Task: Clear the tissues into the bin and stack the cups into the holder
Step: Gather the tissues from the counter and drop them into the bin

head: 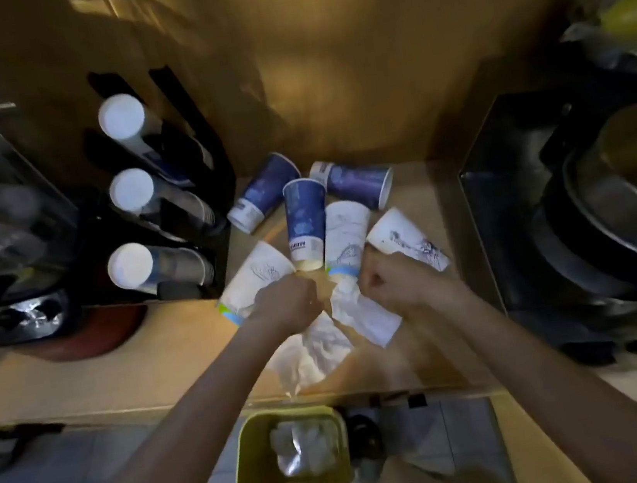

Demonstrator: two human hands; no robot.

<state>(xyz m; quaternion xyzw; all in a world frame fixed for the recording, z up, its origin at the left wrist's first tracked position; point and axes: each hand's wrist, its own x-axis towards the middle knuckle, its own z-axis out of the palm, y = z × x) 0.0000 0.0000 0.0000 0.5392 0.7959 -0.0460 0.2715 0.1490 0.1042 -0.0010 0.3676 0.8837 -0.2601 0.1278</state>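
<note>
Several paper cups lie on their sides on the counter: a blue cup in the middle, two more blue ones behind it, and white cups around it. White tissues lie crumpled at the counter's front edge. My left hand is closed over the upper end of one tissue. My right hand is a fist at the top of the other tissue. The black cup holder at the left carries three rows of stacked cups. A yellow bin with tissues inside stands on the floor below.
A black appliance with a round metal pan fills the right side of the counter. Clear plastic items and a dark red disc sit at the left. The wall rises just behind the cups.
</note>
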